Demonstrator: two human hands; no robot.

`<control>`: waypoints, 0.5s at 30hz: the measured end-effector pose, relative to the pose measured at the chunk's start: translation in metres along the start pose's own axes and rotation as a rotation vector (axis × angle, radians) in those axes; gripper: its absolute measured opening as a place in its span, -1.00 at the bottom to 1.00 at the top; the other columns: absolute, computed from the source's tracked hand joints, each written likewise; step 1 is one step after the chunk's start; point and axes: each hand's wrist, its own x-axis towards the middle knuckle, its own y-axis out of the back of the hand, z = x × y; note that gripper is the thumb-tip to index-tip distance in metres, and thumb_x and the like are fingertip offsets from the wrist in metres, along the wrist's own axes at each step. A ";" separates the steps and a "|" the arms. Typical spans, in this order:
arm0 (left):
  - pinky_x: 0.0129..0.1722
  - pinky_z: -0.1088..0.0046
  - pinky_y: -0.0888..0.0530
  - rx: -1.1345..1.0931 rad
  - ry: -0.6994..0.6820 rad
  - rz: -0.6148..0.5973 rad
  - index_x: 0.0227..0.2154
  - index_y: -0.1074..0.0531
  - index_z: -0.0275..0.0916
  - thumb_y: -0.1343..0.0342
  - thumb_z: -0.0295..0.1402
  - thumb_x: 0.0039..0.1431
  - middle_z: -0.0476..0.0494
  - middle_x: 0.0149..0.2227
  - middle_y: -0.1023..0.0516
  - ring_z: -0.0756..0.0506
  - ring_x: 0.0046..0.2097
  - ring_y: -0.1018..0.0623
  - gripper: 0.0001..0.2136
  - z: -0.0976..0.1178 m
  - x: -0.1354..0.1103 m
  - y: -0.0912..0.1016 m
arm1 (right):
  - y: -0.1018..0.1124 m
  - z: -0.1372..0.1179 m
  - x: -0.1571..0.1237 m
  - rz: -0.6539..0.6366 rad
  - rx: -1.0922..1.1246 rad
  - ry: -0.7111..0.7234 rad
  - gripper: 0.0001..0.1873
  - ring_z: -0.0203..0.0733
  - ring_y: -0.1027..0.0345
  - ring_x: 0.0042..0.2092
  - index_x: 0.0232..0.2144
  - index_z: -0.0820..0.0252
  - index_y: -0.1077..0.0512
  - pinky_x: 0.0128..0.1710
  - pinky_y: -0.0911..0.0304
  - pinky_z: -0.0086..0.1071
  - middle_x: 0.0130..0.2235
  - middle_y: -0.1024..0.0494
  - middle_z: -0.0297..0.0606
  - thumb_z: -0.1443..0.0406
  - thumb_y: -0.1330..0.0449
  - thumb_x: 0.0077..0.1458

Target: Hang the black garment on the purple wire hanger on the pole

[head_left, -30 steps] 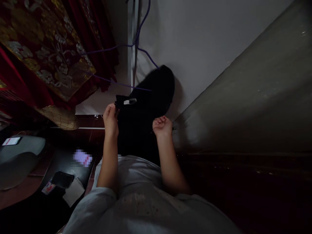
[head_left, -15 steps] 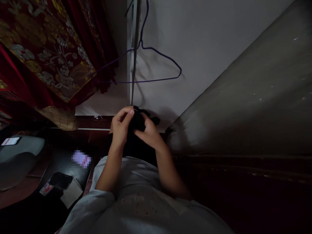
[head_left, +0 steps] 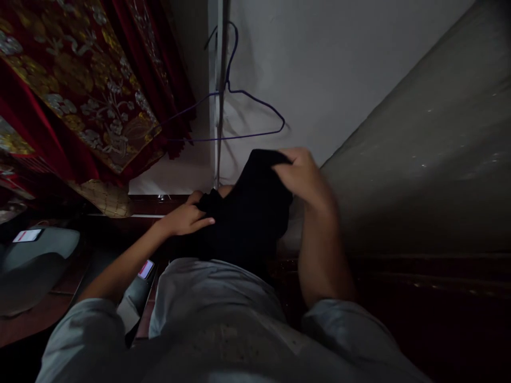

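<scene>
A black cloth garment [head_left: 255, 197] is spread between my two hands; its exact kind does not show in the dim light. My right hand [head_left: 299, 170] pinches its upper right edge and holds it raised. At the garment's left side, my left hand [head_left: 190, 217] grips a bunched part, thumb lying along the cloth. The lower part merges with dark cloth over my lap. Above the garment, a purple wire hanger [head_left: 255, 99] hangs with nothing on it, against a narrow upright metal bar [head_left: 219, 106].
Red curtains [head_left: 99, 101] with gold and silver embroidery hang at the left. Below them is a grey seat [head_left: 59, 244] with a lit phone [head_left: 27, 235] on it. Another lit phone [head_left: 146, 269] lies near my left forearm. A large plastic-covered surface [head_left: 419, 159] slants along the right.
The black cloth has gone from a bunched bundle to a spread piece. My right hand has moved up and right with its edge; my left hand has moved slightly left and down.
</scene>
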 end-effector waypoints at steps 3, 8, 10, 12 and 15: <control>0.26 0.00 -0.28 0.234 0.061 -0.035 -0.55 -0.47 -0.18 -0.15 0.08 0.29 -0.12 -0.54 -0.44 -0.29 -0.20 -0.60 -0.54 0.019 -0.010 0.022 | -0.020 0.028 0.049 0.238 0.062 0.142 -0.77 -0.21 -0.47 -0.18 -0.48 0.16 -0.49 -0.14 -0.41 -0.39 -0.38 -0.54 -0.37 0.54 -0.14 -0.04; 0.30 -0.08 -0.18 0.396 0.151 -0.052 -0.40 -0.55 -0.20 -0.14 0.28 0.16 -0.26 -0.38 -0.59 -0.40 -0.03 -0.60 -0.44 0.036 -0.015 0.014 | -0.092 0.068 0.104 0.105 0.321 -0.017 -0.57 -0.34 -0.45 -0.02 -0.30 0.07 -0.54 0.04 -0.35 -0.43 -0.19 -0.62 -0.45 0.66 -0.18 -0.08; 0.32 -0.08 -0.14 0.400 0.222 -0.046 -0.36 -0.57 -0.19 -0.18 0.30 0.10 -0.27 -0.33 -0.62 -0.41 -0.02 -0.60 -0.43 0.024 -0.017 0.015 | -0.105 0.078 0.112 0.046 0.340 -0.080 -0.65 -0.35 -0.44 -0.18 -0.40 0.10 -0.52 -0.11 -0.36 -0.49 -0.34 -0.58 -0.48 0.65 -0.20 -0.06; 0.33 -0.08 -0.13 0.417 0.304 -0.003 -0.35 -0.57 -0.17 -0.24 0.30 0.04 -0.23 -0.33 -0.63 -0.40 -0.05 -0.61 -0.44 0.004 -0.019 0.027 | -0.099 0.085 0.112 0.042 0.258 -0.094 -0.72 -0.36 -0.31 -0.38 -0.53 0.13 -0.45 -0.31 -0.28 -0.53 -0.53 -0.43 -0.51 0.60 -0.20 0.01; 0.31 -0.05 -0.18 0.411 0.414 0.108 -0.39 -0.55 -0.16 -0.37 0.21 -0.04 -0.17 -0.39 -0.60 -0.39 -0.04 -0.59 -0.50 -0.026 -0.020 0.060 | -0.065 0.088 0.103 0.088 0.025 -0.040 -0.68 -0.37 -0.07 -0.52 -0.65 0.15 -0.36 -0.48 -0.10 -0.52 -0.67 -0.16 -0.52 0.53 -0.23 0.04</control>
